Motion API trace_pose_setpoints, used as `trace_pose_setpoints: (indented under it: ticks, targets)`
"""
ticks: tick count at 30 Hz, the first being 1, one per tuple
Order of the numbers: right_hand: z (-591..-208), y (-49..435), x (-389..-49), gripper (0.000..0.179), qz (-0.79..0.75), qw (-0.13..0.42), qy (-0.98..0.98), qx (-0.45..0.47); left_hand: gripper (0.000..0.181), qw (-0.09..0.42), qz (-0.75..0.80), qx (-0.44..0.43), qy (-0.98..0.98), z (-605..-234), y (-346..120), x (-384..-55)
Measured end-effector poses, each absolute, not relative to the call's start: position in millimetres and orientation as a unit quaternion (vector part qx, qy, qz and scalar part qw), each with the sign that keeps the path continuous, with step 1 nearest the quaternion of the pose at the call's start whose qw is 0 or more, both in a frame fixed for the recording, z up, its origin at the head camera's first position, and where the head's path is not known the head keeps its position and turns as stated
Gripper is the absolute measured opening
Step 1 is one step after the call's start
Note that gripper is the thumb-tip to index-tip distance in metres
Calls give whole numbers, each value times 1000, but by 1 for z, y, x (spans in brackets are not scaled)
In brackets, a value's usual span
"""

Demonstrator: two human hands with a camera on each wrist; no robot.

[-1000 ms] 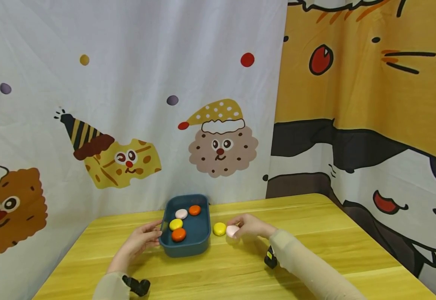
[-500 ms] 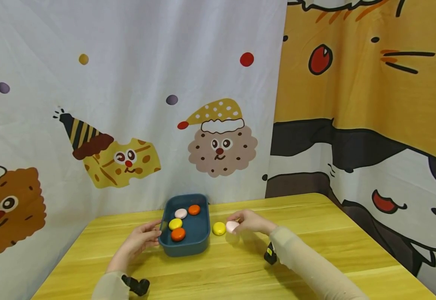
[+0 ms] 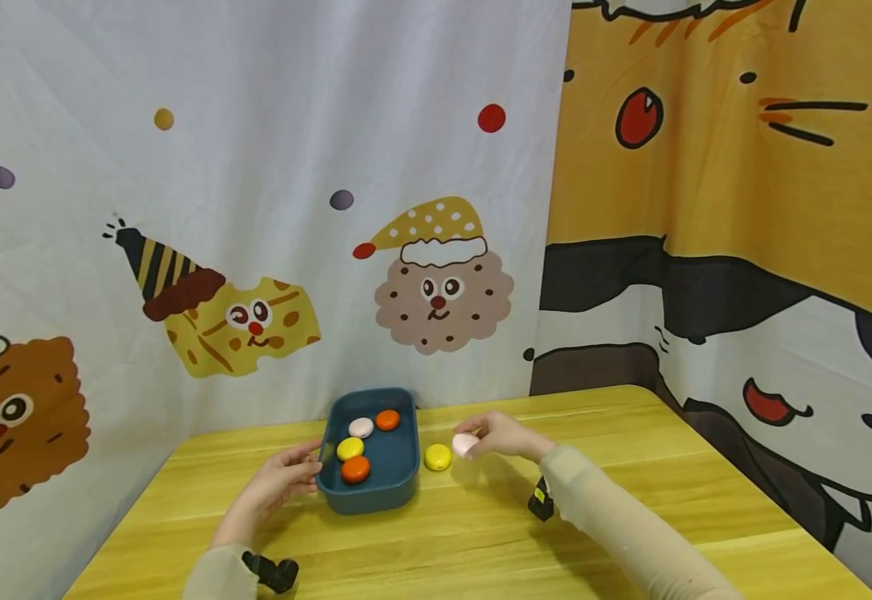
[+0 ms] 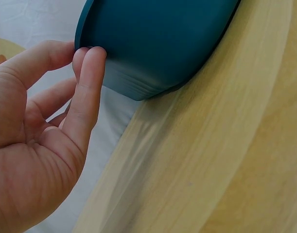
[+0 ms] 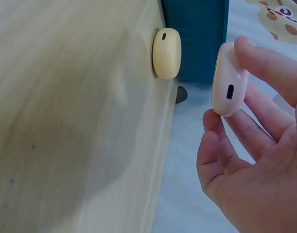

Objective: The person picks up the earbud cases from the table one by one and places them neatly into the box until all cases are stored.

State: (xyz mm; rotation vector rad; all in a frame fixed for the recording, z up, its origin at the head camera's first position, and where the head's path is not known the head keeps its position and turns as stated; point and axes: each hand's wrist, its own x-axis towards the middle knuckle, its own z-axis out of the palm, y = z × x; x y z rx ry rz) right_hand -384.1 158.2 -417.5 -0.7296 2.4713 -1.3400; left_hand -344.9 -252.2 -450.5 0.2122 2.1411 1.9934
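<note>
My right hand (image 3: 507, 435) pinches a pale pink, round, pebble-shaped device (image 5: 229, 80) between thumb and fingers. A small charging port shows in its edge in the right wrist view. The device hangs above the table, right of a matching yellow device (image 3: 438, 457) lying there. My left hand (image 3: 280, 483) holds the left rim of a dark blue rectangular bin (image 3: 372, 500), with thumb and fingertips at its edge (image 4: 82, 29). Inside the bin lie a pink device (image 3: 361, 427), a yellow one (image 3: 350, 449) and two orange ones, one at the back (image 3: 387, 420) and another in front (image 3: 356, 469).
A wood-grain table (image 3: 406, 558) carries everything, and the bin stands near its back edge. Behind hangs a white curtain (image 3: 256, 208) with cartoon prints, meeting an orange cartoon curtain (image 3: 706, 192) on the right. A black wrist camera (image 3: 271, 572) sits on each wrist.
My right hand has raised the pink device slightly off the table, beside the yellow one. The left hand and the bin stay in place.
</note>
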Motion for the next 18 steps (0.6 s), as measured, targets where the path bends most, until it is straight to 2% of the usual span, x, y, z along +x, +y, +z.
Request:
trace_pose_setpoints:
  ticks: [18]
  targets:
    - [-402,160,-392,49,-453,116,846,-256,63,106,689,80,713,-456,-253,-346]
